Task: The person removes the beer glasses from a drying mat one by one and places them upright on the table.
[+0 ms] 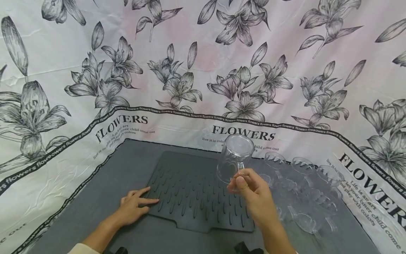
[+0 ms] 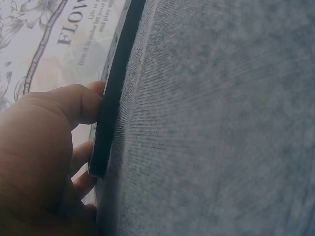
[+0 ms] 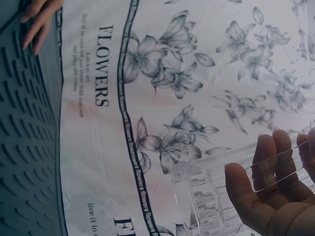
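A clear mug (image 1: 231,160) is held above the right part of a dark ribbed drying mat (image 1: 192,224), its base turned upward. My right hand (image 1: 257,197) pinches the mug by its handle. In the right wrist view the mug's fluted wall (image 3: 209,201) shows beside the thumb and fingers. My left hand (image 1: 131,208) rests at the mat's left edge, fingers extended and touching its rim. From the left wrist view, the left hand (image 2: 42,142) lies alongside the mat's dark edge (image 2: 112,105); some fingertips are hidden.
Several clear mugs (image 1: 306,223) stand grouped on the grey tabletop (image 1: 118,169) to the right of the mat. A white flower-printed curtain (image 1: 177,125) surrounds the table at the back and both sides.
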Demonstrator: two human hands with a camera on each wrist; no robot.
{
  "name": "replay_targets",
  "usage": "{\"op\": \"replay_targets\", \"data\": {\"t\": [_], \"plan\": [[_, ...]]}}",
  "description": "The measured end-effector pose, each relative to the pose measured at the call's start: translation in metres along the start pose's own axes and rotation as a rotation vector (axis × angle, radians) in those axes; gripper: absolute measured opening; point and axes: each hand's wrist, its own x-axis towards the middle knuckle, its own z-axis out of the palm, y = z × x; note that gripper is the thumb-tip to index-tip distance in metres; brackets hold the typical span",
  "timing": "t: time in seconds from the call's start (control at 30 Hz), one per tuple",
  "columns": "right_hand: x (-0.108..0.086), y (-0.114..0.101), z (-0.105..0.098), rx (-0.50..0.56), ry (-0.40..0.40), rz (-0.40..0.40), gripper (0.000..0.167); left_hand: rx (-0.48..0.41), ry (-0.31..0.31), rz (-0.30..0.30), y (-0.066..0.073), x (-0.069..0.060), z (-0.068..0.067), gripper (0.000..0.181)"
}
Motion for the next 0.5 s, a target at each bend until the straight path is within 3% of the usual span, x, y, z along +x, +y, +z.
{"op": "replay_targets", "data": {"t": [0.5], "plan": [[-0.003,-0.007,-0.026,0.047,0.086,0.006,0.014,-0.008,0.013,0.022,-0.002,-0.002,0.002,0.034]]}}
